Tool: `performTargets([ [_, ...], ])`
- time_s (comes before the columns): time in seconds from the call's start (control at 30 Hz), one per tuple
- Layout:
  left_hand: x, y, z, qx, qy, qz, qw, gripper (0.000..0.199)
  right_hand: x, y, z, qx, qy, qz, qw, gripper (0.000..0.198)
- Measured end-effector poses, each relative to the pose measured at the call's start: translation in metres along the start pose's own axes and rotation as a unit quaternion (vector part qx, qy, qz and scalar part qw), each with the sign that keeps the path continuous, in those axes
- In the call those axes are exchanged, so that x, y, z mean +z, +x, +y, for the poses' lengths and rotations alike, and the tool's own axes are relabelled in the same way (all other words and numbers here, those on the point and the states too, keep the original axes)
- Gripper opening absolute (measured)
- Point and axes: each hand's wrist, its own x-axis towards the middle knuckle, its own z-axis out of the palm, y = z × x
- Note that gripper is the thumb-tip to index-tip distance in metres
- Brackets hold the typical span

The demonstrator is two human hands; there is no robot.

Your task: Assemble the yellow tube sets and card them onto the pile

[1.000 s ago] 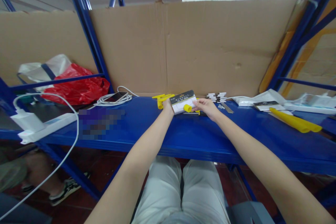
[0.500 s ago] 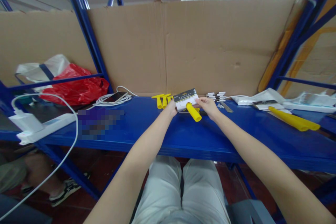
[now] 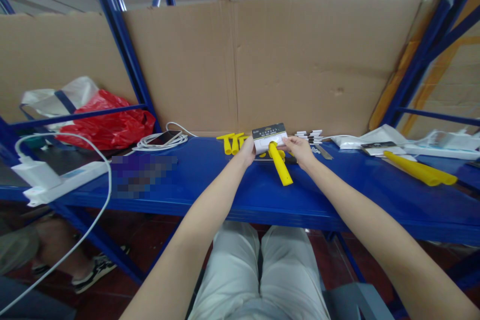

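Observation:
Above the blue table, my left hand (image 3: 248, 151) grips the left edge of a black-and-white printed card (image 3: 268, 132). My right hand (image 3: 299, 150) pinches the same card at its right edge. A yellow handle (image 3: 282, 169) sticks out from the card's lower side toward me; the head of this tool is hidden by the card. Just left of my left hand, several yellow T-shaped tools (image 3: 227, 145) stand in a row, partly covered by that hand. Beyond my right hand lie several white-and-black slim pieces (image 3: 311, 136) and a flat grey metal strip (image 3: 323, 152).
To the right are yellow handles (image 3: 416, 169), another printed card (image 3: 382, 148) and white plastic bags (image 3: 369, 136). On the left lie a phone with a coiled white cable (image 3: 161, 141), a power strip (image 3: 71, 180) and a red bag (image 3: 112, 120). Cardboard (image 3: 300, 60) walls the back.
The card has turned more level and shifted slightly right in my hands. Its yellow handle has swung downward and now shows longer, pointing toward me.

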Motion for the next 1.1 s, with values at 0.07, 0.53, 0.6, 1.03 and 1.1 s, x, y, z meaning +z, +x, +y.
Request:
performTargets([
  [0.07,0.001,0.0,-0.001,0.005,0.015,-0.012,1.0,0.027,0.0,-0.001,-0.002,-0.003,-0.001,0.015,1.0,0.026],
  [0.53,-0.006,-0.004,-0.002,0.064,0.203,0.078,0.974,0.018,0.004,-0.002,-0.013,0.028,0.067,0.131,0.989,0.023],
  [0.6,-0.005,-0.006,-0.004,0.06,0.214,0.076,0.972,0.006,0.004,-0.003,-0.015,0.04,0.077,0.134,0.987,0.024],
  [1.03,0.001,-0.009,-0.005,0.056,0.099,0.039,0.993,0.011,0.009,-0.011,-0.026,0.08,0.071,0.11,0.988,0.016],
  [1.1,0.002,-0.009,-0.004,0.045,0.107,0.045,0.992,0.013,0.009,-0.013,-0.027,0.086,0.052,0.089,0.991,0.013],
])
